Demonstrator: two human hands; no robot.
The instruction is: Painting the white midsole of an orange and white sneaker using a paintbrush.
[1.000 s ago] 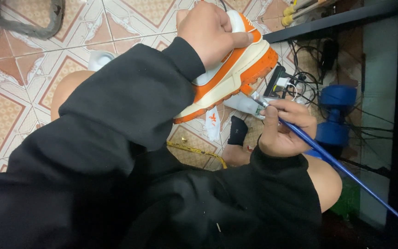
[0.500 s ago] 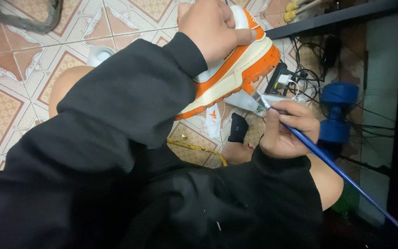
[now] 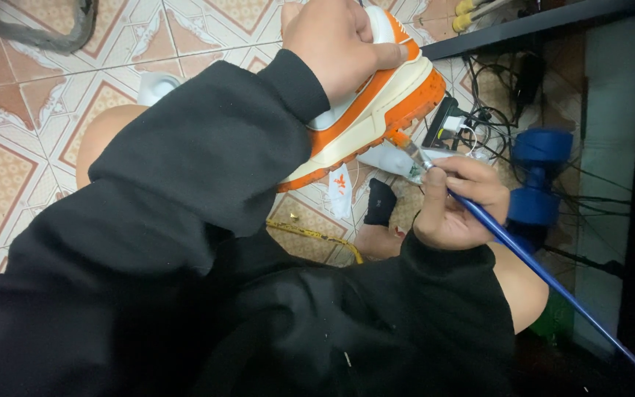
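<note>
My left hand (image 3: 336, 45) grips an orange and cream sneaker (image 3: 376, 110) from above and holds it tilted over the tiled floor. My right hand (image 3: 456, 202) pinches a long blue paintbrush (image 3: 538, 268) near its metal ferrule. The orange-tipped bristles touch the sneaker's orange sole edge near the heel. The brush handle runs down to the lower right. Black sleeves cover both my arms and hide much of the shoe.
A blue dumbbell (image 3: 539, 176) lies right of my right hand among black cables and a charger (image 3: 450, 125). A small black object (image 3: 381, 202) and a white wrapper (image 3: 339, 192) sit on the patterned tiles (image 3: 9, 147). A dark shelf edge (image 3: 538, 26) runs above.
My right hand has moved the brush tip up from below the sole onto the sneaker's orange edge. My left hand has kept its grip on the shoe.
</note>
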